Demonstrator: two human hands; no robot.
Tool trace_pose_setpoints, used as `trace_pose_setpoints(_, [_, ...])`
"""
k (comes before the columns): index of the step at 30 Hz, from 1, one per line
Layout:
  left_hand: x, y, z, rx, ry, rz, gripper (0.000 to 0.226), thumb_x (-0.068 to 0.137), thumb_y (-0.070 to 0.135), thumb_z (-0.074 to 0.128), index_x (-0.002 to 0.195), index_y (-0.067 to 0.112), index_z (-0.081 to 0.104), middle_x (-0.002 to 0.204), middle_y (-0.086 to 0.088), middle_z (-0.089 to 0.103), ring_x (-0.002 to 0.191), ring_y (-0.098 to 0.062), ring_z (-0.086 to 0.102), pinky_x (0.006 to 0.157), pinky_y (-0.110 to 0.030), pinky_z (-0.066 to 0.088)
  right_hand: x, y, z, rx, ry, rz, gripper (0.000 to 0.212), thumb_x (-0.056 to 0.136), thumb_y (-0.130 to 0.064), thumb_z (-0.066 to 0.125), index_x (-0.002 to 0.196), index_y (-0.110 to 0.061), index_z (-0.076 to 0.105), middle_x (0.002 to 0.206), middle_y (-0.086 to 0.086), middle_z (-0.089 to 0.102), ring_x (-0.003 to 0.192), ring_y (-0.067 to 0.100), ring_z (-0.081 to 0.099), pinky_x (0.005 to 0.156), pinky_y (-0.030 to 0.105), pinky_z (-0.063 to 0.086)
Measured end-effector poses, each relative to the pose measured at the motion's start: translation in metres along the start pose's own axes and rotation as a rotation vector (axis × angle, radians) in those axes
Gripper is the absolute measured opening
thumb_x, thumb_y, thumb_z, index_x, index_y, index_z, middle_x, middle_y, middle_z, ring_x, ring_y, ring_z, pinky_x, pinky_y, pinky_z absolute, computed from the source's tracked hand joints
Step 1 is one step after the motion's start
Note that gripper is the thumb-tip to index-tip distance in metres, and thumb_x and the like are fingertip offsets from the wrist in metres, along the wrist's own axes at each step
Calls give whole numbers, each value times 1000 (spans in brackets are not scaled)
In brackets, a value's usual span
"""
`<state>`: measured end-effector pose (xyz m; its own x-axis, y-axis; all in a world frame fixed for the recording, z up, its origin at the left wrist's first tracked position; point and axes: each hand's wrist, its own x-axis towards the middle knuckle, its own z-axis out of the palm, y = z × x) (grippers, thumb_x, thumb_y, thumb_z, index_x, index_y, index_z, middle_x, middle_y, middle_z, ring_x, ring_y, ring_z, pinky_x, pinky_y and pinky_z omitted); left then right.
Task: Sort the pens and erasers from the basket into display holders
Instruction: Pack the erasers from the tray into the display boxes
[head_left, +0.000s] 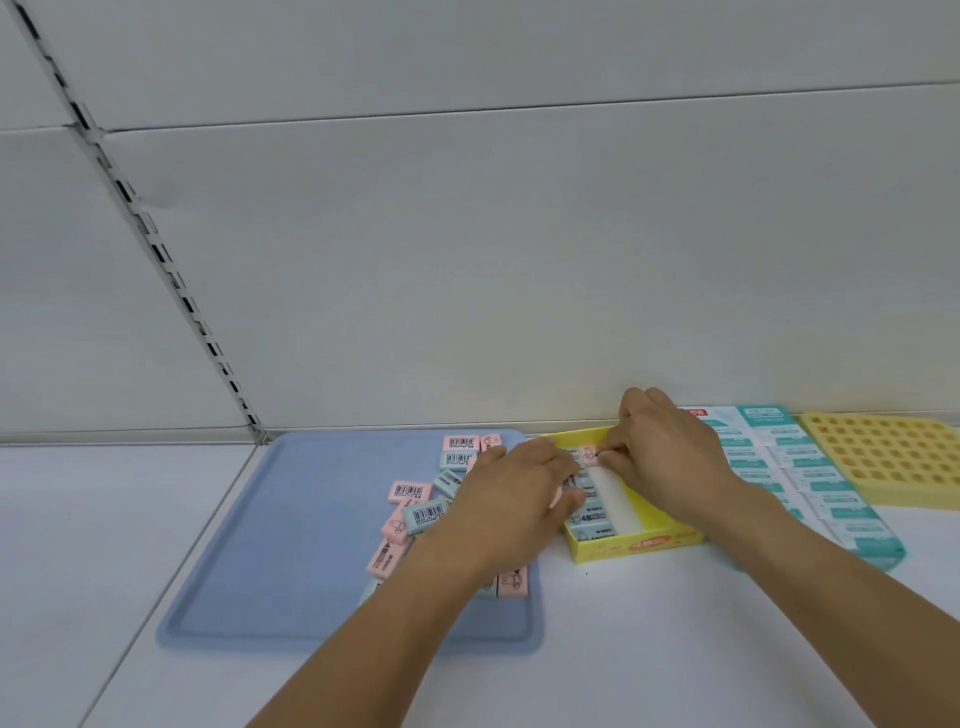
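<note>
Both hands are over the yellow cardboard box (636, 545) near the shelf's back edge. The right hand (670, 457) pinches a pink eraser (589, 455) at the box's far end — small, rectangular, paper-sleeved. The left hand (511, 499) lies with fingers straight across the row of blue erasers (592, 517) inside. Loose pink and blue erasers (415, 512) sit on the smooth blue tray (291, 519) — right half. A yellow gridded holder (893, 457) rests at the shelf's right edge.

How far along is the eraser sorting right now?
Partly done: one column of erasers already lies in the yellow box. The right hand pinches a pink eraser into it; the left hand rests alongside. About a dozen loose erasers remain on the blue tray.
</note>
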<state>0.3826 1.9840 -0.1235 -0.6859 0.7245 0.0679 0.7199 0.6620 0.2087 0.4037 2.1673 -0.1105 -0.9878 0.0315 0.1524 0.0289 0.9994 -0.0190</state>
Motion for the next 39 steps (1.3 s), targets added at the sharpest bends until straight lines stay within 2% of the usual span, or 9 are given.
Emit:
trace_pose_setpoints(3, [-4,5,-4,-335,106,-42,41,102,40,39,138,24,52,148,11,43,138,-3,32,115,-32,25,-4,5,-1,-2,-19,-52,28,97,-42,46,97,-29,70,98,-5,40,101,17,42,67,31,35])
trace_pose_setpoints(6, [-10,13,-18,-1054,295,-237,42,97,52,40,131,34,58,134,24,53,122,15,43,102,-17,36,-13,0,-6,368,207,-54,24,93,-37,58,112,-28,70,95,-10,47,93,8,47,74,28,39])
trace_pose_setpoints(9, [-5,18,-26,-1614,259,-301,59,89,60,35,130,25,59,131,11,61,124,-4,55,105,-31,42,-27,-27,-31,946,261,-73,12,87,-30,70,98,-29,74,81,-10,60,73,4,53,67,14,39])
trace_pose_setpoints(12, [-4,27,-34,-1887,277,-327,60,95,55,30,131,15,58,131,2,62,111,-17,66,91,-31,53,-34,-51,-44,1133,131,-114,15,80,-20,77,94,-26,75,80,-3,70,71,14,59,66,21,48])
trace_pose_setpoints(19, [-12,23,-30,-1598,308,-343,59,89,62,35,119,22,67,111,2,72,104,-12,65,86,-30,49,-33,-43,-45,1194,129,48,16,83,-10,74,85,-26,74,76,-5,70,68,7,61,66,24,52])
trace_pose_setpoints(23, [-18,19,-29,-1392,425,-343,14,93,18,62,101,13,73,73,-6,63,64,-15,53,61,-22,47,-32,-36,-44,1210,143,110,19,85,-9,71,95,-25,71,73,-7,68,59,5,60,66,24,50])
trace_pose_setpoints(28, [-18,26,-31,-1623,432,-371,11,88,-1,64,100,-2,65,86,-22,71,77,-24,71,69,-25,58,-33,-39,-41,1554,207,280,15,84,-6,72,96,-15,70,76,5,72,59,21,64,67,34,56])
trace_pose_setpoints(32, [-16,32,-29,-1685,504,-390,15,86,0,67,100,-2,66,89,-19,73,85,-24,72,75,-27,59,-34,-38,-36,1481,262,352,7,78,-23,78,77,-16,76,61,8,63,50,20,49,57,31,44])
trace_pose_setpoints(39, [-13,39,-27,-1626,547,-418,13,81,3,73,94,1,70,91,-15,74,88,-24,71,82,-33,59,-34,-36,-42,1367,201,210,17,80,-13,76,91,-26,78,85,-5,76,81,12,70,76,27,54])
